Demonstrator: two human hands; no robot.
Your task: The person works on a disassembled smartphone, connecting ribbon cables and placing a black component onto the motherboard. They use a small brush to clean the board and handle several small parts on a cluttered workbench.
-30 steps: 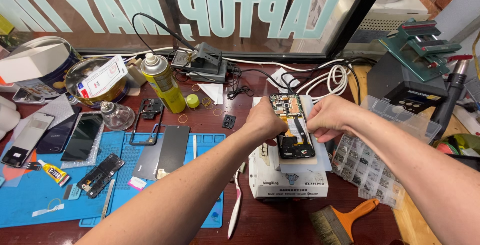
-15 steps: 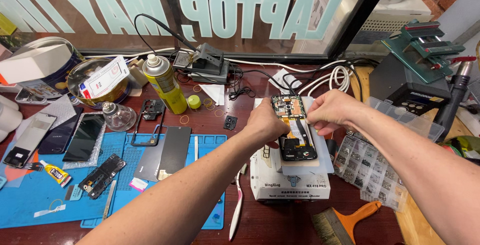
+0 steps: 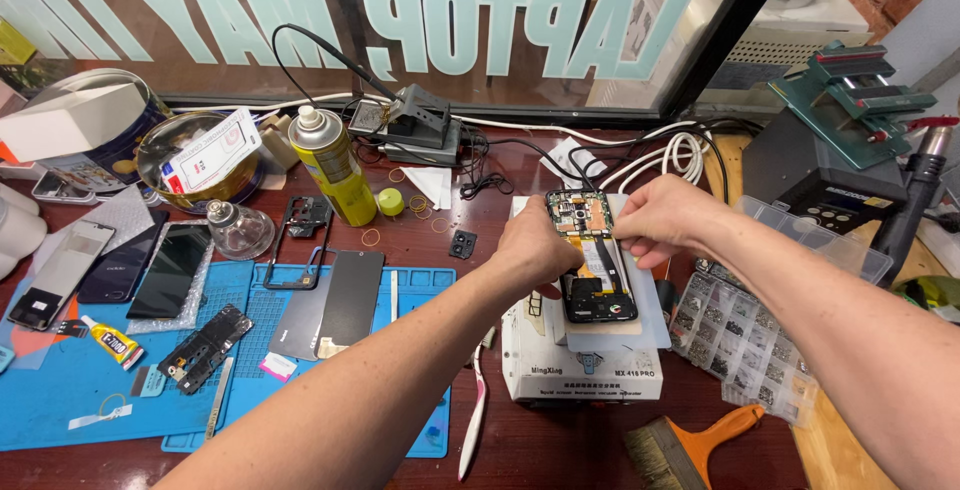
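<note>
Change: both hands have stayed on the opened phone since half a second ago; the right hand has settled slightly lower over its upper half.
Blue mat (image 3: pixel 60 390): at the far left, with a glue tube (image 3: pixel 112 340), a stripped phone frame (image 3: pixel 205 347) and two dark glass panels (image 3: pixel 335 302) lying on it.
Yellow spray can (image 3: pixel 332 165): upright behind the mat, beside a metal bowl (image 3: pixel 175 150).
Left hand (image 3: pixel 538 248): curled against the left edge of the opened phone, fingertips touching its side and bracing it; whether they grip it cannot be told.
Opened phone (image 3: pixel 592 265): lying flat, back cover off and board showing, on a white pad on top of the white box-shaped machine (image 3: pixel 580 360), between the two hands.
Right hand (image 3: pixel 668 222): thumb and forefinger pinched together over the upper right part of the phone, near the yellow strip; what they pinch is too small to tell.
Parts tray (image 3: pixel 760 330): clear, divided into small compartments, just right of the machine.
Brush (image 3: pixel 690 445): orange handle, on the table in front of the tray.
</note>
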